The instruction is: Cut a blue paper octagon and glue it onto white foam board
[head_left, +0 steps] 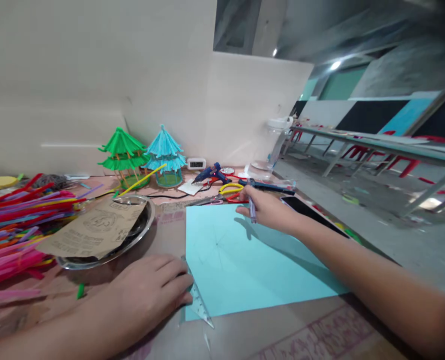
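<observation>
A light blue sheet of paper point(245, 260) lies flat on the table in front of me, with faint pencil lines near its middle. My left hand point(147, 295) rests palm down at the sheet's near left corner, pressing on a clear triangular ruler point(199, 302). My right hand point(269, 207) is at the sheet's far edge and grips a pen point(252, 209) that points down at the paper.
A metal dish point(145, 225) with a brown sandpaper sheet point(94, 232) stands left of the paper. A pile of coloured pipe cleaners point(15, 225) fills the far left. Green point(122, 155) and blue point(165, 155) pagoda models, a glue gun point(210, 174), scissors point(232, 192) and a phone point(308, 212) lie behind.
</observation>
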Demonstrator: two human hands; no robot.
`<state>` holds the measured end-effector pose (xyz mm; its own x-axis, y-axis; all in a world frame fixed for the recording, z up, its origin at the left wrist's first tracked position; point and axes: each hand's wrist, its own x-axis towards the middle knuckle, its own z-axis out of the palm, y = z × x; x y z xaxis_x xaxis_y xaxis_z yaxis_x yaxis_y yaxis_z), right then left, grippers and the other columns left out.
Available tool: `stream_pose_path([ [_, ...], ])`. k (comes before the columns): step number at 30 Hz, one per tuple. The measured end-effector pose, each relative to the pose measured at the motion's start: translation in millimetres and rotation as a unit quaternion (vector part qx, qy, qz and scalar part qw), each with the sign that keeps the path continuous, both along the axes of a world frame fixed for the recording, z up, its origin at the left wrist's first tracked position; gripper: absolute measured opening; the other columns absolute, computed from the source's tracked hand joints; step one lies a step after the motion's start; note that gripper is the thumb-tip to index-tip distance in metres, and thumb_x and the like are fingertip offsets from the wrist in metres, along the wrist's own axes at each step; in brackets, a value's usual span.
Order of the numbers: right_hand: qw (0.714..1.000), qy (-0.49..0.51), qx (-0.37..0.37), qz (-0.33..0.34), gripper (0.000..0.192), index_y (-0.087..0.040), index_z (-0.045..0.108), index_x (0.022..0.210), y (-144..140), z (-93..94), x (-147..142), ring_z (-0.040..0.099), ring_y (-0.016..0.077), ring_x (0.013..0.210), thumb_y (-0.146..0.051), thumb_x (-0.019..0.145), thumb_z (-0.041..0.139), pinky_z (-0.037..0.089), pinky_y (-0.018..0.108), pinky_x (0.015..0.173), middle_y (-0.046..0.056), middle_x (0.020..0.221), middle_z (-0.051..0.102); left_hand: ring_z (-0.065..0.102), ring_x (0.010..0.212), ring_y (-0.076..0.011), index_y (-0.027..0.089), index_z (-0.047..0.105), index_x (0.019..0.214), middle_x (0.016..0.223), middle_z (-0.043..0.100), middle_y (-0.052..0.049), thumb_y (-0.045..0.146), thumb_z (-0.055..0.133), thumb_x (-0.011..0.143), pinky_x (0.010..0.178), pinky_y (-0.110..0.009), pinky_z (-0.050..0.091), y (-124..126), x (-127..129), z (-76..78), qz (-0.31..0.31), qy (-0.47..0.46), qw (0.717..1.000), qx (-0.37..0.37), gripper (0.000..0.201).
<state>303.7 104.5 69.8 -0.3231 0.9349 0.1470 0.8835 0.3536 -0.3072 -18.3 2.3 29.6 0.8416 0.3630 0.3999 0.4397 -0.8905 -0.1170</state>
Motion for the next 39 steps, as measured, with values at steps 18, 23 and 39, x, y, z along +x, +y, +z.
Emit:
stream_pose_path([
  [18, 0.991, 0.032, -0.109, 0.077, 0.015, -0.022, 0.046, 0.086, 0.8, 11.2, 10.1, 0.051, 0.0136, 0.065, -0.021, 0.082, 0.061, 0.037, 0.025, 0.058, -0.002, 0.074, 0.055, 0.07, 0.108, -0.0264, 0.021, 0.063, 0.122, 0.119, 0.074, -0.005, 0.031, 0.047, 0.104, 0.103, -0.049, 0.053, 2.8, -5.3, -12.1, 0.034, -0.031, 0.999, 0.008, 0.026],
  [23, 0.981, 0.019, -0.17, 0.094, 0.014, -0.021, 0.049, 0.088, -3.4, 24.3, 16.9, 0.05, 0.0128, 0.065, -0.024, 0.082, 0.061, 0.038, 0.024, 0.058, -0.002, 0.075, 0.055, 0.067, 0.116, -0.027, 0.022, 0.063, 0.128, 0.128, 0.071, -0.007, 0.033, 0.05, 0.102, 0.104, -0.047, 0.052, 2.9, -7.2, -13.0, 0.074, -0.03, 0.996, -0.035, 0.031],
  [39, 0.971, -0.049, -0.202, 0.118, 0.01, -0.022, 0.048, 0.079, -3.9, 22.3, 24.4, 0.046, 0.0157, 0.065, -0.022, 0.079, 0.059, 0.032, 0.027, 0.058, -0.001, 0.071, 0.052, 0.064, 0.124, -0.0249, 0.024, 0.063, 0.13, 0.134, 0.068, -0.006, 0.038, 0.052, 0.102, 0.109, -0.045, 0.05, -3.0, -7.8, -10.5, 0.051, -0.016, 0.995, -0.087, 0.033],
])
